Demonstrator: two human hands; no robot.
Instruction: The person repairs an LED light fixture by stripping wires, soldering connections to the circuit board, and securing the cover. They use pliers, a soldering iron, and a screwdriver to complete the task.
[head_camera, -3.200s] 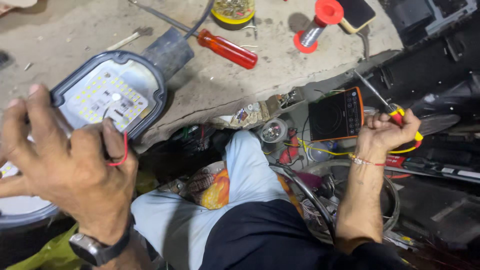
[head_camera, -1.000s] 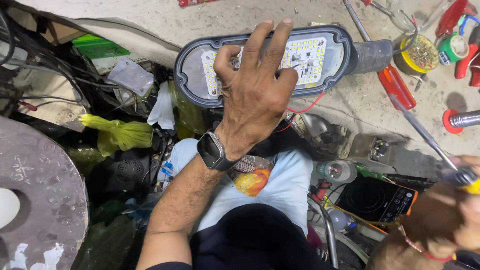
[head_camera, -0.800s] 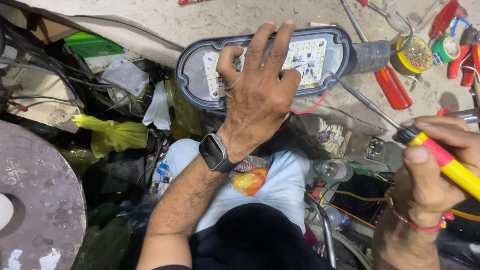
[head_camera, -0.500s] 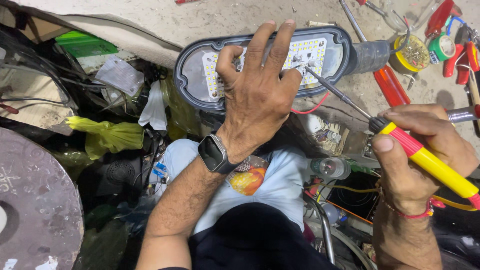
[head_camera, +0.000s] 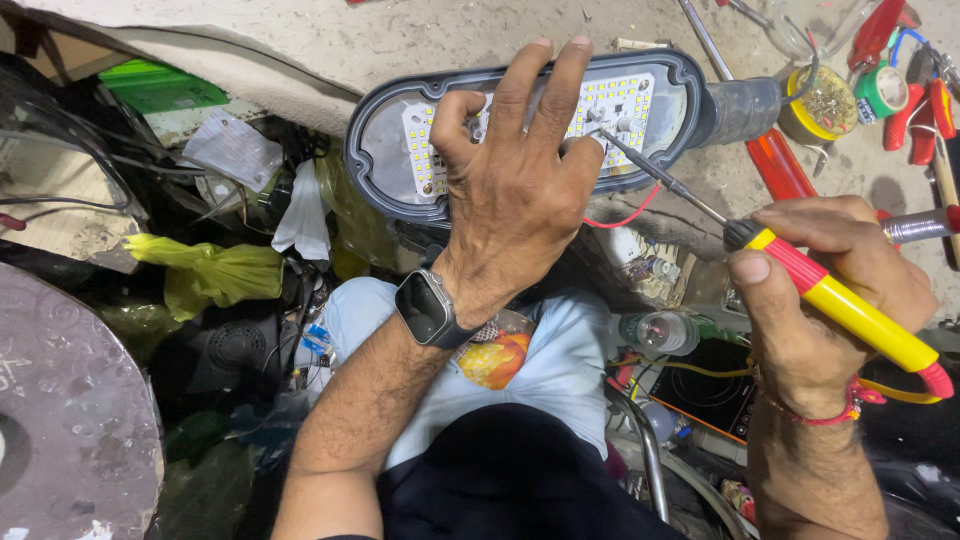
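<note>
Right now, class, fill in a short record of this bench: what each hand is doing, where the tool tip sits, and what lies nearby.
left hand: pressed flat on the lamp, fingers spread over its white light board
right hand: closed around the yellow soldering iron
iron tip: on the board, beside the left fingertips
red wire: loops out below the lamp
nearby: red screwdriver, solder tin

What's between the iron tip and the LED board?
Nothing visible. The soldering iron in the right hand runs clear over the lamp's rim, its tip at the LED board just right of the left hand's fingers, which rest on the board beside the tip, not across it.
</note>
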